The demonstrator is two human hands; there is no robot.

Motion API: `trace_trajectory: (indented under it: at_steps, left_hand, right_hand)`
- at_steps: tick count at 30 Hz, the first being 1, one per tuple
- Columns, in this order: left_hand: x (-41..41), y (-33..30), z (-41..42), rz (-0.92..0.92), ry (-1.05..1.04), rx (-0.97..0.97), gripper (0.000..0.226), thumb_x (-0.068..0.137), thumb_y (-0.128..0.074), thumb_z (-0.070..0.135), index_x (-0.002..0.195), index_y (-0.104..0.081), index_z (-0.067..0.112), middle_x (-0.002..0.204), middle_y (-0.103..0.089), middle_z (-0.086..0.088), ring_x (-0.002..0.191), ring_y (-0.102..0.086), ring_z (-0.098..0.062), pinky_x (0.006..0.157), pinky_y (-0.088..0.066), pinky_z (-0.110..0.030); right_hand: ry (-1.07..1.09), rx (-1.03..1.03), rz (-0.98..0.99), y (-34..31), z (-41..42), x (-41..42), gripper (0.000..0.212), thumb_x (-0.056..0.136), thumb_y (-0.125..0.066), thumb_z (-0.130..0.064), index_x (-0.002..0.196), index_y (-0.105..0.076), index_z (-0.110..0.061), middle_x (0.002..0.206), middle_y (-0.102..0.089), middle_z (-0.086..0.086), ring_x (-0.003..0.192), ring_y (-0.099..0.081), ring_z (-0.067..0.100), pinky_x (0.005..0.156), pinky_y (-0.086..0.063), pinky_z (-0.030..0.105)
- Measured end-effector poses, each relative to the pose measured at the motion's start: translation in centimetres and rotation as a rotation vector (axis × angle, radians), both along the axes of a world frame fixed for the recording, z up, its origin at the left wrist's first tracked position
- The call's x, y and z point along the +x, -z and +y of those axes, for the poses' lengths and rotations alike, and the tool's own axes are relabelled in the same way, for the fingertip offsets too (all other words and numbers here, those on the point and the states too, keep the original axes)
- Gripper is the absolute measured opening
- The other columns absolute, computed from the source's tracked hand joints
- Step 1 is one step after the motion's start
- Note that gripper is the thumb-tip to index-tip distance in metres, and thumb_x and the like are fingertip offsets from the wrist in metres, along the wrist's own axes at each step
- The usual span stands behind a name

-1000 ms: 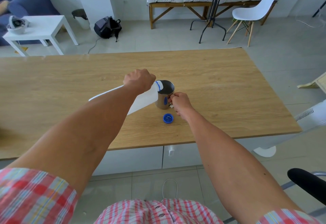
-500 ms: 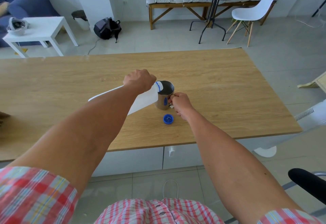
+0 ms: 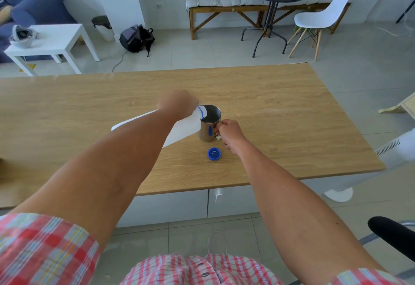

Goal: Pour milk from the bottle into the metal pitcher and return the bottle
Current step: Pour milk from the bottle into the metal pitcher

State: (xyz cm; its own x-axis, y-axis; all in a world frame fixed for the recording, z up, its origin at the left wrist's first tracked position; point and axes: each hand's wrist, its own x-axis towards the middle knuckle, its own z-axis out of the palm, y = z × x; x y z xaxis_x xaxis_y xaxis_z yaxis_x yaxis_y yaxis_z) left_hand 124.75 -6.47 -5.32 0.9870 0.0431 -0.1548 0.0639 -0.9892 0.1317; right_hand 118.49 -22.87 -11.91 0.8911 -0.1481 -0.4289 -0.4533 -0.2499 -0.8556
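Bottle tilted over pitcher at frame centre: we're mid-pour, left hand gripping it, right hand pinching the handle; return remains.

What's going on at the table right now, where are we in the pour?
The pour is under way. The left hand holds the white milk bottle tipped on its side, its open neck over the rim of the metal pitcher. The right hand grips the pitcher at its handle, and the pitcher stands upright on the wooden table. The blue cap lies off the bottle on the table, just in front of the pitcher. The milk stream itself cannot be made out.
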Motion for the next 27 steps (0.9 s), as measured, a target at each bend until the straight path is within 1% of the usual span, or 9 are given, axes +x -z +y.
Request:
trace_trajectory:
  at_steps: [2,6,12,14,16,18,24,27]
  left_hand:
    - [0.09,-0.01,-0.04,0.005,-0.003,-0.001,0.037,0.100,-0.036,0.037,0.095,-0.061,0.011,0.083,-0.059,-0.007,0.067,-0.052,-0.022,0.066,-0.038,-0.036]
    - [0.17,-0.13,-0.08,0.012,0.000,0.001,0.036,0.100,-0.037,0.037,0.093,-0.061,0.011,0.083,-0.060,-0.007,0.066,-0.052,-0.022,0.064,-0.038,-0.036]
    - [0.31,-0.36,-0.19,0.024,0.010,0.014,0.033,0.098,-0.038,0.035,0.087,-0.058,0.011,0.083,-0.059,-0.007,0.066,-0.052,-0.022,0.057,-0.033,-0.032]
    - [0.37,-0.33,-0.20,0.026,0.012,0.017,0.033,0.098,-0.038,0.036,0.084,-0.056,0.012,0.083,-0.059,-0.007,0.067,-0.052,-0.022,0.056,-0.032,-0.032]
    - [0.43,-0.29,-0.16,0.029,0.011,0.014,0.031,0.097,-0.039,0.036,0.083,-0.055,0.013,0.084,-0.059,-0.007,0.067,-0.052,-0.023,0.056,-0.032,-0.032]
    - [0.48,-0.25,-0.12,0.033,0.010,0.010,0.031,0.097,-0.039,0.036,0.081,-0.055,0.014,0.084,-0.059,-0.007,0.068,-0.053,-0.023,0.056,-0.032,-0.032]
    - [0.42,-0.35,-0.11,0.035,0.012,0.016,0.032,0.097,-0.039,0.036,0.082,-0.055,0.013,0.084,-0.059,-0.007,0.068,-0.052,-0.023,0.060,-0.034,-0.034]
    - [0.40,-0.30,-0.09,0.031,0.010,0.010,0.033,0.098,-0.039,0.037,0.087,-0.058,0.012,0.084,-0.059,-0.007,0.068,-0.053,-0.023,0.060,-0.035,-0.034]
  right_hand:
    - [-0.002,-0.006,0.003,0.08,0.00,0.11,0.026,0.102,-0.040,-0.007,0.095,-0.065,-0.008,0.074,-0.051,0.003,0.056,-0.036,0.012,0.048,-0.028,0.026]
    - [-0.007,-0.014,0.005,0.34,0.01,0.34,0.026,0.102,-0.040,-0.009,0.095,-0.066,-0.009,0.082,-0.055,0.007,0.057,-0.038,0.013,0.048,-0.028,0.028]
    - [0.000,0.005,-0.010,0.57,-0.05,0.49,0.028,0.104,-0.040,-0.009,0.092,-0.065,-0.009,0.081,-0.056,0.006,0.057,-0.038,0.012,0.049,-0.028,0.026]
    - [-0.005,0.005,-0.013,0.58,-0.11,0.47,0.027,0.104,-0.040,-0.009,0.091,-0.064,-0.009,0.080,-0.055,0.005,0.056,-0.038,0.011,0.046,-0.029,0.025]
    - [-0.008,0.018,-0.016,0.57,-0.21,0.44,0.027,0.104,-0.040,-0.008,0.089,-0.063,-0.009,0.076,-0.053,0.004,0.054,-0.037,0.011,0.037,-0.030,0.018]
    - [-0.004,0.030,-0.015,0.58,-0.26,0.43,0.027,0.104,-0.040,-0.008,0.089,-0.062,-0.009,0.073,-0.051,0.003,0.053,-0.035,0.011,0.030,-0.026,0.014]
    - [-0.004,0.032,-0.014,0.55,-0.22,0.38,0.027,0.104,-0.040,-0.007,0.093,-0.065,-0.007,0.073,-0.052,0.003,0.053,-0.036,0.011,0.029,-0.025,0.013]
    - [-0.004,0.028,-0.011,0.51,-0.21,0.37,0.027,0.104,-0.040,-0.008,0.095,-0.065,-0.007,0.076,-0.053,0.004,0.053,-0.036,0.011,0.029,-0.025,0.013]
